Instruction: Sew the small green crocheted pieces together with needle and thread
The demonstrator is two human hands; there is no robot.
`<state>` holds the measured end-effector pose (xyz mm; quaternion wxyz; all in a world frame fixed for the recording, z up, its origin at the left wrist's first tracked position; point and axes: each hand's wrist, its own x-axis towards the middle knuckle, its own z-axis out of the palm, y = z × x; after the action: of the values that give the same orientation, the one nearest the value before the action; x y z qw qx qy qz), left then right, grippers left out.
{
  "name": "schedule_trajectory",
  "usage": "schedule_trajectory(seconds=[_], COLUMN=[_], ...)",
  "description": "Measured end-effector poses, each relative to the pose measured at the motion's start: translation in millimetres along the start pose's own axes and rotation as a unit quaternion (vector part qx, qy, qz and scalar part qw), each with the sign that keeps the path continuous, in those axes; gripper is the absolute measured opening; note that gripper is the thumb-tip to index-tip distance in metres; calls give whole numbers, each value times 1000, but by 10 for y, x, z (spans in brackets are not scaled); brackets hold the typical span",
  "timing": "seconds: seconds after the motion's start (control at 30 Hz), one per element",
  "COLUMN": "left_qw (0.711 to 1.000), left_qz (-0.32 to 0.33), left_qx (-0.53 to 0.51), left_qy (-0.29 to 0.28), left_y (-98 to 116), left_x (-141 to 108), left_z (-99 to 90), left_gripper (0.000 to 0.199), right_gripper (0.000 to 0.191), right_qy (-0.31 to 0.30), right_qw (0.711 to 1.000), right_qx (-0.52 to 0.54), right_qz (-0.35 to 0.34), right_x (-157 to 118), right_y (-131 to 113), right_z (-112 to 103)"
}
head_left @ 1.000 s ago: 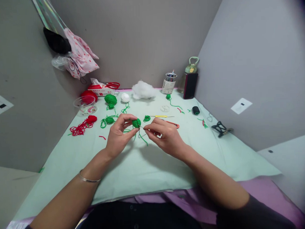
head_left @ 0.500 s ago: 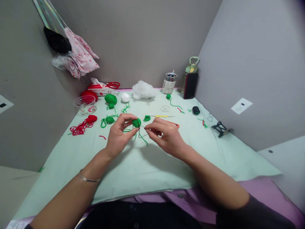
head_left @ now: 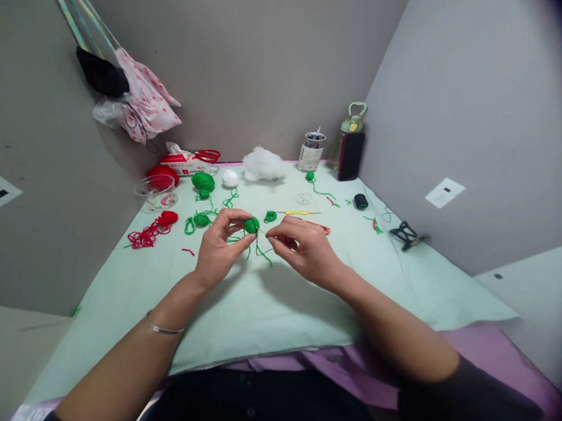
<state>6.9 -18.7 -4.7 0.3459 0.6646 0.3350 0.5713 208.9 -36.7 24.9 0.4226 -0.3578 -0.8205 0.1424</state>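
Observation:
Between the thumb and fingers of my left hand [head_left: 220, 246] is a small round green crocheted piece [head_left: 251, 225], held just above the table. Green yarn tails [head_left: 264, 255] and a dark thread hang below it. My right hand [head_left: 305, 243] is closed in a pinch on a thin needle [head_left: 262, 233], whose far end reaches the right side of the piece. Its tip is too small to make out. Just beyond the hands lie a green yarn coil [head_left: 270, 217], a yellow-handled crochet hook [head_left: 296, 212] and an orange-handled tool [head_left: 326, 230], partly covered by my right hand.
Green yarn balls [head_left: 203, 182], red yarn [head_left: 146, 238], a clear tub [head_left: 155, 193] and red-handled scissors [head_left: 207, 155] are at the left. White stuffing [head_left: 263, 164], a pen can [head_left: 312, 151] and a phone [head_left: 351, 156] stand behind. A black thread spool [head_left: 360, 201] lies right.

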Motion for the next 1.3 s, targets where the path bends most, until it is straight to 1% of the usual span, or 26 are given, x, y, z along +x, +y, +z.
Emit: schedule_trajectory(seconds=[0.13,0.23,0.37,0.53,0.7,0.83,1.03,1.1,1.17,1.23,1.3], left_qw=[1000,1000,1000,1000,998,997,997,996,996,997,998], left_qz=[13,17,2,-12,-33,-42,-46,-45,-43,-35,-20], left_qx=[15,21,8,-23,-56,-64,-68,-70,-72,-72,-59], left_qy=[2,7,13,14,15,14,12,12,14,23,28], left_y=[3,-2,-16,-10,11,29,64,71,70,62,49], left_x=[-6,-19,-32,-35,-37,-37,-36,-32,-25,-19,-21], left_z=[4,9,20,28,38,46,53,51,47,43,43], left_gripper=[26,25,25,25,28,27,25,25,28,32,33], right_gripper=[15,14,13,12,13,13,12,12,12,16,20], right_qy=[-13,-18,-14,-13,-23,-18,4,6,-1,-16,-22], right_qw=[998,995,987,978,959,954,975,977,969,954,943], right_qx=[17,56,114,159,227,244,190,183,208,250,277], right_qz=[53,85,112,135,170,170,115,111,131,164,185], right_x=[14,26,35,41,55,51,35,42,54,66,69], right_y=[-46,-51,-31,-37,-53,-52,-21,-4,13,26,34], right_z=[-20,-11,31,62,50,55,90,91,86,83,90])
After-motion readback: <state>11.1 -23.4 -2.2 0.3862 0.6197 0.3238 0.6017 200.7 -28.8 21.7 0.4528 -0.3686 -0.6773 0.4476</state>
